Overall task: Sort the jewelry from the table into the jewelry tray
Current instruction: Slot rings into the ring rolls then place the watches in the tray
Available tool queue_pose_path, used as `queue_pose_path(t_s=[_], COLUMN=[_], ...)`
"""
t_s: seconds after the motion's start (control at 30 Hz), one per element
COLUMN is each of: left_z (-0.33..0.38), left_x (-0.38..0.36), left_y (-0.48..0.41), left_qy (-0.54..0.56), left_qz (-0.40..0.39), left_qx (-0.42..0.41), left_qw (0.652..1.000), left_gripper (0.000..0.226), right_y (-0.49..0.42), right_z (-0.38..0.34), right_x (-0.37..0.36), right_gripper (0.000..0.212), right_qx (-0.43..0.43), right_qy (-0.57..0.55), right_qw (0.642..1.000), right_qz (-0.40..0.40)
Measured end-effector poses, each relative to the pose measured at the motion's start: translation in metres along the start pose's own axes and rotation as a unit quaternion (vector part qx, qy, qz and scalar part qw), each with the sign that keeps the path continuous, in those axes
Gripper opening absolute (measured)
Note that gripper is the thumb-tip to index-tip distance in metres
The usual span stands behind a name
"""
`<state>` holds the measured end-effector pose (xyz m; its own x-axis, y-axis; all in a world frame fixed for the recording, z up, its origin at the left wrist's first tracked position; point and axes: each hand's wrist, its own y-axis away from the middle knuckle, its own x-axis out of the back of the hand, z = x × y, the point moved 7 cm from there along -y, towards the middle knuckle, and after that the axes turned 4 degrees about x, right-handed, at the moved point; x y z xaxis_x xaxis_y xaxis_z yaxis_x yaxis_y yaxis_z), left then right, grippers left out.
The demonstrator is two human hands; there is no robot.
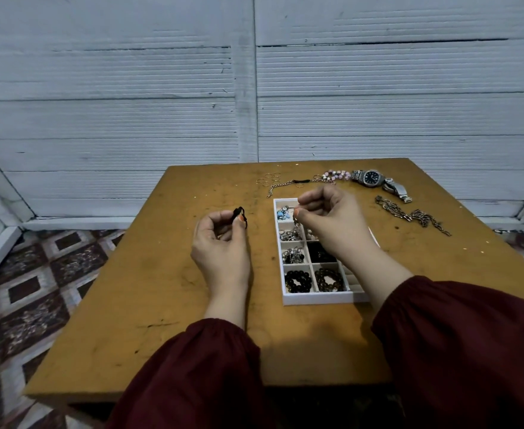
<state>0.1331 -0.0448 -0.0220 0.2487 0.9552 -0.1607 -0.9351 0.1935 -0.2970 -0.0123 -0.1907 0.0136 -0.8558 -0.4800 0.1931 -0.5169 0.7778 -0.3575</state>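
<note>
Black cord [239, 213], small and knotted, is pinched between the thumb and fingers [239, 222] of our left hand [222, 243]. We hold it above the tabletop [131, 274], left of the white tray [316, 300], so it probably waits for its turn. Our right hand [335, 224] hovers over the tray's far compartments and pinches a thin piece [295, 219]. We cannot tell what the piece is, but we think it goes into a cell below. Along the far edge lie rings [268, 178], a chain [281, 185], a pink bracelet [336, 174] and a watch [373, 178], not yet sorted. A heavy chain [412, 215] lies nearer the right edge.
</note>
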Motion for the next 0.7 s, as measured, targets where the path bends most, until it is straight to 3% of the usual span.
queue_pose_path(t_s=[0.3, 0.7], left_z=[-0.003, -0.002], left_x=[-0.001, -0.002], left_y=[-0.001, -0.001], left_qy=[0.006, 0.009], left_qz=[-0.001, -0.002], left_qx=[0.009, 0.014], left_qw=[1.000, 1.000], left_gripper=[0.026, 0.027], right_y=[-0.005, -0.018], right_z=[0.013, 0.013], right_x=[-0.002, -0.020], right_gripper=[0.018, 0.017], right_qx=[-0.033, -0.021], right_qy=[0.045, 0.198], right_qw=[0.998, 0.976], right_qz=[-0.023, -0.092])
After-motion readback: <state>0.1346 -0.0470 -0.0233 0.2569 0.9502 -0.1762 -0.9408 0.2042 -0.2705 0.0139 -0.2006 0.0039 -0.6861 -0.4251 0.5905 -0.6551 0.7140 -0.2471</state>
